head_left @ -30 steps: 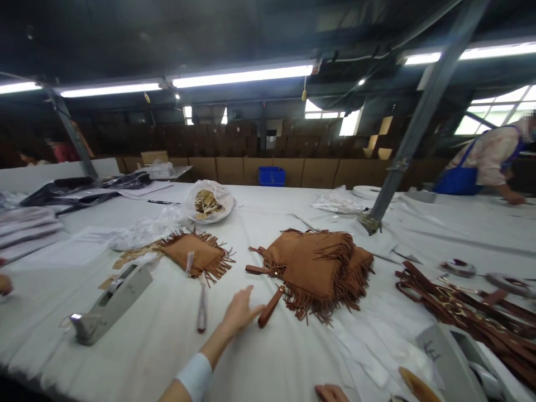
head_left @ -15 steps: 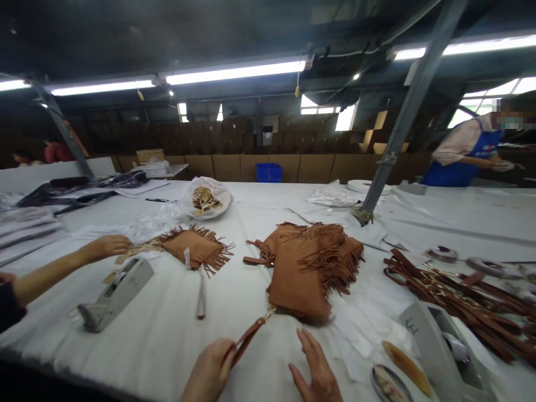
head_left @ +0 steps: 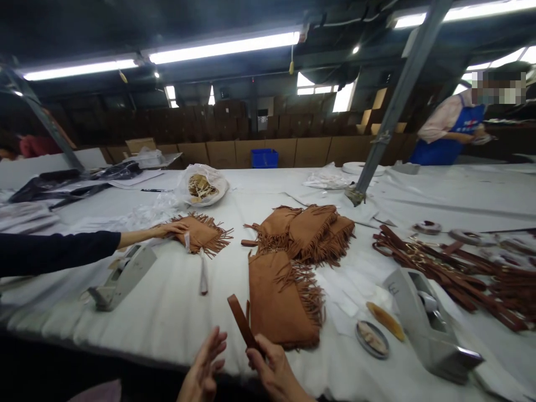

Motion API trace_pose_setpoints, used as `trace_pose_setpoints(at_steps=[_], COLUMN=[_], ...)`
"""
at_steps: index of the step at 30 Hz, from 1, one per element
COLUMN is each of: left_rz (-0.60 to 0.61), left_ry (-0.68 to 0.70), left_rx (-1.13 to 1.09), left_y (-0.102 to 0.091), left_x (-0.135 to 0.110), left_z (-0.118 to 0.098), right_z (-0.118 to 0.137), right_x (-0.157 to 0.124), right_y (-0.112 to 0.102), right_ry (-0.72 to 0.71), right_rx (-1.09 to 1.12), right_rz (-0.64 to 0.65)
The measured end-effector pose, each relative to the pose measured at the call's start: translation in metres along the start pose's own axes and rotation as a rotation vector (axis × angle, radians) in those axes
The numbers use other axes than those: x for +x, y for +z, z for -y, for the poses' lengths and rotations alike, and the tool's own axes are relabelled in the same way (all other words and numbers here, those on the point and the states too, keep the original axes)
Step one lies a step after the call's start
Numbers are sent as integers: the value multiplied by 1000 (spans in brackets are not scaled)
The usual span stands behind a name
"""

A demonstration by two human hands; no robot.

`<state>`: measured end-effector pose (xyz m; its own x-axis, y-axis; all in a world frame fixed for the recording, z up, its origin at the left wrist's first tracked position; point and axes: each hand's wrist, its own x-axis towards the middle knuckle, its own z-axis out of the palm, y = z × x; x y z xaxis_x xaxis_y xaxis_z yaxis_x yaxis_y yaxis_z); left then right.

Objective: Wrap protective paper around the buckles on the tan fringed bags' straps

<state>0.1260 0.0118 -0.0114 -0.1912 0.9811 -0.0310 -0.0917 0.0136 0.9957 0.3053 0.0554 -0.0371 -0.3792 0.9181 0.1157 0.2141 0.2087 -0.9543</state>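
Observation:
A brown suede fringed bag (head_left: 281,298) lies on the white table (head_left: 176,312) right in front of me. Its dark brown strap (head_left: 242,321) sticks up toward me, and my right hand (head_left: 274,371) pinches the strap's near end. My left hand (head_left: 204,373) hovers just left of the strap with its fingers spread, holding nothing. A pile of the same fringed bags (head_left: 305,233) sits behind the near bag.
A co-worker's arm in a dark sleeve (head_left: 62,250) reaches from the left onto another fringed bag (head_left: 200,234). Tape dispensers stand at left (head_left: 121,277) and right (head_left: 427,324). Brown straps (head_left: 452,268) are heaped at right, beside a small dish (head_left: 372,338). A person in a blue apron (head_left: 450,131) stands far right.
One bag has been pulled from the pile toward me by its strap. My right hand took the strap and my left let go. The co-worker's hand moved onto the left bag.

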Motion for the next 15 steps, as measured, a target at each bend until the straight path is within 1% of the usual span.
trace_pose_setpoints(at_steps=[1,3,4,5,8,10,11,12,13,14,15], left_rz=[45,132,138,108,-60,-97,-94,-92,-90,-92,-96], left_ry=[3,-13,-23,-21,52,78,64,35,-3,-42,-80], left_rx=[-46,-78,-83,-97,-197,-290,-316,-317,-299,-270,-239], left_y=[8,27,38,48,78,92,96,98,99,97,94], left_x=[4,10,12,14,16,16,17,17,19,20,22], left_z=[1,2,1,0,-5,-8,-9,-10,-11,-10,-9], right_z=[8,19,21,20,12,5,1,-2,-6,-10,-15], right_x=[-2,-4,-6,-7,-10,-11,-12,-14,-19,-25,-33], right_y=[-6,-14,-16,-17,-12,-10,-12,-17,-26,-39,-55], right_ry=[8,-46,-81,-108,-142,-173,-207,-251,-283,-290,-268], right_rx=[46,102,119,130,122,60,4,-66,-144,-224,-305], right_rz=[23,84,111,125,128,151,158,146,97,8,-111])
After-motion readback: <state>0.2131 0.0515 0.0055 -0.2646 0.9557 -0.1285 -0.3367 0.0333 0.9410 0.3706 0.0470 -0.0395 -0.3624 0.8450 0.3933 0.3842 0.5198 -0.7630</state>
